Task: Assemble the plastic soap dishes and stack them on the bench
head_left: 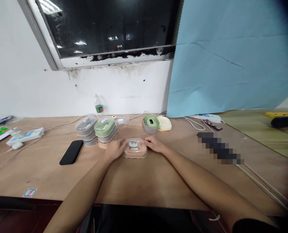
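Note:
A pink plastic box [135, 153] with a pale slot and a round sticker under its clear cover sits on the table in front of me. My left hand [115, 149] grips its left side, and its fingers are curled at the back corner. From the right, my right hand [155, 144] holds the opposite edge, fingers bent against the cover. Just left of my left hand stand two stacks of similar boxes, one topped by a green box [104, 127] and the other by a grey box [86, 125]. Both hands partly hide the pink box's sides.
Behind my right hand are an uncovered green-and-grey box [150, 124] and a cream lid [164, 123]. A black phone [71, 152] lies at left, near a power strip [25, 136]. A plastic bottle [98, 105] stands by the wall. Cables cross the table [144, 187].

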Action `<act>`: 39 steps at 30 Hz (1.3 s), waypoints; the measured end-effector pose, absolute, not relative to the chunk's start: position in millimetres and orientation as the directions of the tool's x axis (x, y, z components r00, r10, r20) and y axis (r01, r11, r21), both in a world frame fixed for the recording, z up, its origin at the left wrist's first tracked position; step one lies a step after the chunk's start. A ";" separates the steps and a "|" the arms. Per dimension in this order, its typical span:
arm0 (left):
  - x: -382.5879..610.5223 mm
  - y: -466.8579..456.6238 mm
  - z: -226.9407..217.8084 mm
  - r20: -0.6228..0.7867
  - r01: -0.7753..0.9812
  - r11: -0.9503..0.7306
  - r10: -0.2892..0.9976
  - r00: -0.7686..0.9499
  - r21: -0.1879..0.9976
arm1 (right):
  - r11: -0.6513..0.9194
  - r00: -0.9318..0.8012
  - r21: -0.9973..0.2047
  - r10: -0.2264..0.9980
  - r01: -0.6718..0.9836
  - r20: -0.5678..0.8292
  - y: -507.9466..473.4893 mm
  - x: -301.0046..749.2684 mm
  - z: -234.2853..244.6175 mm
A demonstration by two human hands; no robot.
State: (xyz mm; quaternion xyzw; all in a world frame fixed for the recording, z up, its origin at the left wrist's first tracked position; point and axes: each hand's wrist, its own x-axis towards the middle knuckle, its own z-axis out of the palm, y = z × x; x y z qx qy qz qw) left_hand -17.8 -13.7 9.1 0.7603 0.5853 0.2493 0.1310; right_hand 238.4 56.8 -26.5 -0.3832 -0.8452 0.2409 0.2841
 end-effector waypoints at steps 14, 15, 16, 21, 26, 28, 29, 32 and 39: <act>-16.5 -10.0 8.9 0.103 0.879 -0.153 0.988 0.119 0.452 | 0.487 -0.461 -0.681 0.854 0.548 0.240 54.1 235.7 -22.4; -17.0 -9.8 9.0 0.108 0.884 -0.145 0.988 0.107 0.445 | 0.492 -0.453 -0.669 0.855 0.558 0.251 54.0 235.4 -22.6; -17.5 -9.8 8.9 0.112 0.886 -0.141 0.989 0.101 0.442 | 0.504 -0.452 -0.653 0.851 0.566 0.266 53.8 235.3 -22.5; -17.9 -10.3 5.6 0.119 0.893 -0.137 0.988 0.095 0.429 | 0.606 -0.545 -0.568 0.782 0.556 0.302 51.5 238.4 -18.1; -19.0 -9.8 3.5 0.308 0.885 -0.263 0.940 0.145 0.385 | 0.643 -0.589 -0.510 0.754 0.571 0.291 52.2 237.9 -18.9; -19.1 -9.8 5.2 0.427 0.875 -0.362 0.880 0.208 0.320 | 0.618 -0.532 -0.498 0.783 0.608 0.323 53.1 234.6 -22.7; -18.6 -10.1 6.4 0.465 0.869 -0.403 0.852 0.241 0.287 | 0.601 -0.500 -0.494 0.798 0.628 0.336 53.3 232.8 -24.7; -14.6 -12.5 9.4 0.479 0.841 -0.496 0.805 0.351 0.216 | 0.570 -0.453 -0.477 0.821 0.669 0.347 53.2 228.4 -28.3; -5.8 -15.5 7.6 0.396 0.891 -0.428 0.852 0.342 0.153 | 0.515 -0.305 -0.507 0.844 0.692 0.441 53.7 236.1 -22.2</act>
